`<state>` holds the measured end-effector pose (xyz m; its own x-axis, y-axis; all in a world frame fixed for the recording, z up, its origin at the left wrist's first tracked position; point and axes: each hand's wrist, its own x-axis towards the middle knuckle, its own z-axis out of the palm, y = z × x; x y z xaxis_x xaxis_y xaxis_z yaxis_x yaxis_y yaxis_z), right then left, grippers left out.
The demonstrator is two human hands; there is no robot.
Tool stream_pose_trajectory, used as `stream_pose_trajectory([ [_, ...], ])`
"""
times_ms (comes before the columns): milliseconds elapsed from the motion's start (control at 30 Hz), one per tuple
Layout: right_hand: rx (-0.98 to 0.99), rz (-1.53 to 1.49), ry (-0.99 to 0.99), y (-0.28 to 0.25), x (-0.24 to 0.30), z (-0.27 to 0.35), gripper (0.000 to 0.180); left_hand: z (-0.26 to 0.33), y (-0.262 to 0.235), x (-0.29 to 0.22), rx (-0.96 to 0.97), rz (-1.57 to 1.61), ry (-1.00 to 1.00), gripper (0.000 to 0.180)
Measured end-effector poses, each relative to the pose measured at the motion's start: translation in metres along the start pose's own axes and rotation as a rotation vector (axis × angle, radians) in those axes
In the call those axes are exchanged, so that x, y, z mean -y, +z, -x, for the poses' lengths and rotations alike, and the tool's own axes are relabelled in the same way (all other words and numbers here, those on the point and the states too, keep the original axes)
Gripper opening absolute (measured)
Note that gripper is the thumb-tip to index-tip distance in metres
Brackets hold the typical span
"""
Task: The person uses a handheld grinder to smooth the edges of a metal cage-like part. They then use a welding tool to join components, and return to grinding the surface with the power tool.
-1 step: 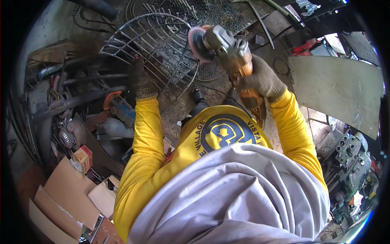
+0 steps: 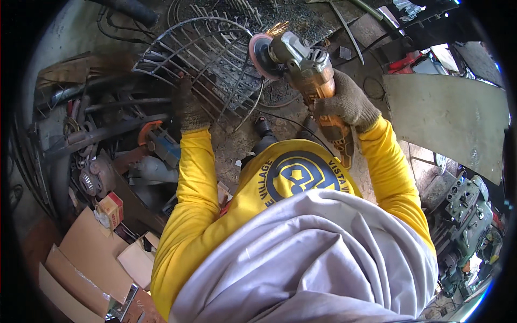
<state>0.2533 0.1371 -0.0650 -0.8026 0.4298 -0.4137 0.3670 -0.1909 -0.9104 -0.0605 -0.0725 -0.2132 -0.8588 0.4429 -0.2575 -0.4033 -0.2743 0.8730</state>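
Observation:
My right hand (image 2: 349,103), in a brown knitted glove, is wrapped round the body of an orange and grey angle grinder (image 2: 318,81). The grinder's reddish disc (image 2: 262,57) meets the right end of a curved grille of metal rods (image 2: 207,54). Orange sparks (image 2: 278,28) fly from the disc's far side. My left hand (image 2: 189,106), gloved alike, is closed on rods at the grille's near left; its fingertips are partly lost in shadow. The grille is tilted, its rods running side by side under a bent outer rod.
Metal bars and scrap (image 2: 107,126) crowd the left side, with cardboard sheets (image 2: 91,253) and a small red box (image 2: 110,209) nearer me. A pale flat panel (image 2: 447,118) and grey machinery (image 2: 466,215) stand at right. A cable (image 2: 293,123) crosses the floor by my feet.
The spray of sparks beyond the disc has grown larger and brighter. Both hands and the grille hold nearly the same places.

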Motion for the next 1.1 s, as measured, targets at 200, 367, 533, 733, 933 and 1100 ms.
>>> stream_pose_trajectory([
  [200,0.058,0.168,0.024,-0.011,-0.027,0.032,0.073,0.007,0.023,-0.005,-0.069,-0.125,-0.011,0.032],
  [367,-0.017,0.102,0.117,-0.009,-0.051,0.061,0.075,0.014,0.011,-0.026,-0.100,-0.279,0.084,0.034],
  [533,-0.100,0.036,0.085,-0.010,-0.067,0.074,0.072,0.014,0.024,-0.052,0.073,0.084,0.220,0.028],
  [733,-0.096,0.129,0.039,0.002,-0.059,0.075,0.069,0.040,0.051,-0.082,0.236,-0.416,0.849,0.028],
  [933,-0.123,0.304,0.030,0.008,-0.047,0.078,0.073,0.051,0.076,-0.080,0.145,-0.120,0.418,0.037],
  [1100,-0.111,0.527,-0.069,0.020,-0.039,0.080,0.077,0.052,0.081,-0.089,0.153,-0.356,0.615,0.040],
])
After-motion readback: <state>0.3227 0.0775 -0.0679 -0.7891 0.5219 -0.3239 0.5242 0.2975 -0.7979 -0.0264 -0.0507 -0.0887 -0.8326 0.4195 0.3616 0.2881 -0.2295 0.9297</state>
